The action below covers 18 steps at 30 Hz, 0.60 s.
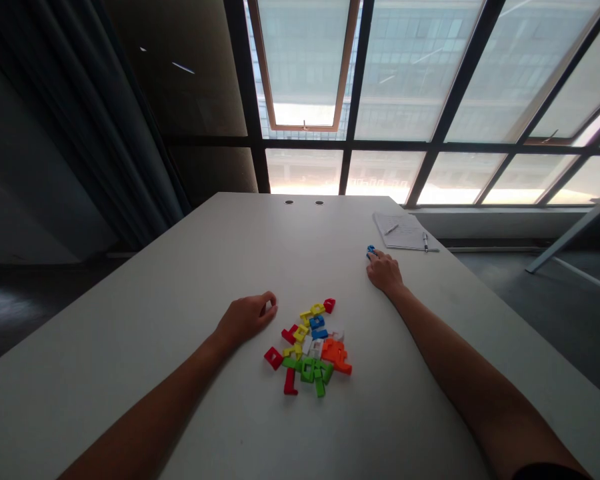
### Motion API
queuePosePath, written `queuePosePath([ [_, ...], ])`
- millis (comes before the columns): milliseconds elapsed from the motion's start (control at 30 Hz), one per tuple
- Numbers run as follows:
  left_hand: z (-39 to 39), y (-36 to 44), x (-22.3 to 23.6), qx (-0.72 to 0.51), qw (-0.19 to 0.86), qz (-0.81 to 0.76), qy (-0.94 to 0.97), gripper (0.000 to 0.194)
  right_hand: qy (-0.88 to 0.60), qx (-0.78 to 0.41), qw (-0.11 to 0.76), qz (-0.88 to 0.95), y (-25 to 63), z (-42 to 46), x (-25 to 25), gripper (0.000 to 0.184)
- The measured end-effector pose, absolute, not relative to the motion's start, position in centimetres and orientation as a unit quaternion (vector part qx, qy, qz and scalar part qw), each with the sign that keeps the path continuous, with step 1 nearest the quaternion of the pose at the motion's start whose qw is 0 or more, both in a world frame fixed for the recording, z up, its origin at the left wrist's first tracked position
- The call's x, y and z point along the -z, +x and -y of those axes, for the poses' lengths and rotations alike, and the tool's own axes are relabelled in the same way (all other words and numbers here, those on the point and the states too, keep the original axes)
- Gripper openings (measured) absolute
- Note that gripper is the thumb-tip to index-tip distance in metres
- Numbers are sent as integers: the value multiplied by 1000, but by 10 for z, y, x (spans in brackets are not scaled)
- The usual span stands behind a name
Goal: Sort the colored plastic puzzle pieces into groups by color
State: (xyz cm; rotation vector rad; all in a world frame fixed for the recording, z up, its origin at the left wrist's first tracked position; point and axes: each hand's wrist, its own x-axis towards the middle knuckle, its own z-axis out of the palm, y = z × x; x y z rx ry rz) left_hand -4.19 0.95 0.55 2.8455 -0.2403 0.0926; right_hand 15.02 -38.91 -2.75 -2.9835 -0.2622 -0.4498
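Observation:
My right hand (pixel 384 272) reaches toward the far right part of the table, its fingers closed on a small blue plastic block (pixel 371 251). My left hand (pixel 247 315) rests on the table with loosely curled fingers, a gap between thumb and forefinger and nothing visible in it. Just right of it lies a loose pile of plastic blocks: green blocks (pixel 308 369) nearest me, orange blocks (pixel 336 353) on the right, and white blocks (pixel 316 348) in the middle. Yellow blocks (pixel 301 333), blue blocks (pixel 317 323) and red blocks (pixel 273 358) lie among and around them. Some overlap.
A white table (pixel 205 267) stretches ahead to the windows. Papers (pixel 405 230) with a pen (pixel 426 242) and another pen (pixel 391 229) lie at its far right edge. Two round cable holes are near the back edge. A dark curtain (pixel 100 120) hangs at left.

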Motion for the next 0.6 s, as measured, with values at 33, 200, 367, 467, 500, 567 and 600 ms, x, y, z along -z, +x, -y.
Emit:
queuePosePath([
  [33,-10,-42,-5,-32,143,83,986,27,-983,151,60,84,150,390,28,53],
  [200,-10,-42,-4,-34,145,83,985,28,-982,157,73,79,150,391,30,52],
  [367,-10,-42,-5,-37,142,80,986,27,-983,153,76,72,148,392,28,55],
  [467,-11,-42,-4,-40,143,84,985,28,-981,160,73,77,143,390,26,55],
  [500,-11,-42,-4,-41,143,85,985,28,-981,162,70,82,139,389,25,52],
  [567,-12,-42,-3,-42,147,84,985,28,-979,165,62,99,130,385,23,46],
  [600,-12,-42,-3,-44,148,84,984,28,-978,165,58,111,124,383,22,43],
])
